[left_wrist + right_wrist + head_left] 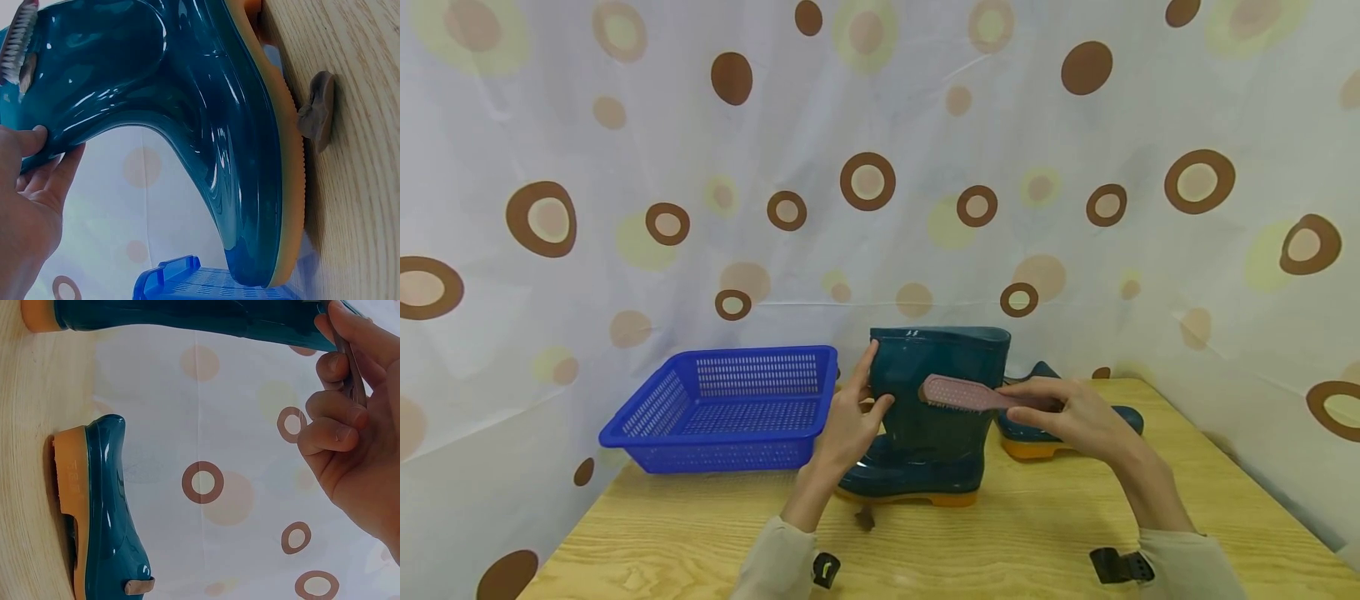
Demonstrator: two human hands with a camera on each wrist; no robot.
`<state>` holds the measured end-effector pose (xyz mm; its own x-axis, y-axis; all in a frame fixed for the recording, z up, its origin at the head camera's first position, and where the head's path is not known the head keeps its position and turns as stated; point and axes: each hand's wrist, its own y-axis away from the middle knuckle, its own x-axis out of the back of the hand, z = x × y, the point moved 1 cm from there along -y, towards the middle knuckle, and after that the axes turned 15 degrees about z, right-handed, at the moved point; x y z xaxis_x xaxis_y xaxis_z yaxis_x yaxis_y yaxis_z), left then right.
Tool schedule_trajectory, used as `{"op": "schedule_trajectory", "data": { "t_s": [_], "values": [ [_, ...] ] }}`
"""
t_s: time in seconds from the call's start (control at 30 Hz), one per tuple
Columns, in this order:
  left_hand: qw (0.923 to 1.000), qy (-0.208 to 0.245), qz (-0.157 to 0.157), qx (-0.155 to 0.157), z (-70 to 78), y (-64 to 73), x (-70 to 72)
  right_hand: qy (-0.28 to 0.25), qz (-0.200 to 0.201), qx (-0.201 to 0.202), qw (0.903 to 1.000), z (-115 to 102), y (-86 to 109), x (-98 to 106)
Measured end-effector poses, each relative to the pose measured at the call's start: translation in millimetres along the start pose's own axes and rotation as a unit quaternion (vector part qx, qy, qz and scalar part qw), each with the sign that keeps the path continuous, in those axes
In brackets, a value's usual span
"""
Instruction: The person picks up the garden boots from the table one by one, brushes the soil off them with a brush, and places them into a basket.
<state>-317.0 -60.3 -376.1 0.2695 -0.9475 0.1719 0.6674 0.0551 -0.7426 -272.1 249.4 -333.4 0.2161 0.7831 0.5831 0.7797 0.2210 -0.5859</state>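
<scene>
The right hand (1078, 412) gripped a brush (958, 393) by its slim handle, the thumb and curled fingers closed firmly about it. The brush had a flat, rounded pink head, and the left wrist view showed pale, stiff bristles at its upper left. The left hand (846, 421) pinched the edge of a boot (925, 454), thumb on the near face of the shaft and fingers round behind, with only the rubber's thickness between them.

The boot stood upright just right of centre in the head view, toe to the left. It was smooth, glossy, dark teal rubber with a wide, slightly flattened mouth and an orange sole, finely ridged along its edge. A brown scrap (27, 73) clung to the shaft right by the bristles; whether they touched could not be told. A soft-looking, folded brown lump (865, 518) lay on the table (1000, 550) just before the sole.

Right of the boot and farther back sat a low shoe (1030, 433), the same shiny teal over orange, with a brown strip (139, 586) on its upper. A rectangular blue plastic basket (715, 457), its walls pierced with slots, stood left of centre. The tabletop was pale, streaked wood grain; behind hung a creased white curtain (910, 108) printed with brown rings and beige dots.
</scene>
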Motion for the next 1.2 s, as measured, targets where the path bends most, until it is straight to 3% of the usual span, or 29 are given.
{"op": "schedule_trajectory", "data": {
  "t_s": [1.2],
  "values": [
    [1.0000,0.000,0.002,0.003,-2.3,0.8,-0.6,0.015,-0.037,-0.038,0.9985,-2.4,0.7,-0.5]
  ]
}}
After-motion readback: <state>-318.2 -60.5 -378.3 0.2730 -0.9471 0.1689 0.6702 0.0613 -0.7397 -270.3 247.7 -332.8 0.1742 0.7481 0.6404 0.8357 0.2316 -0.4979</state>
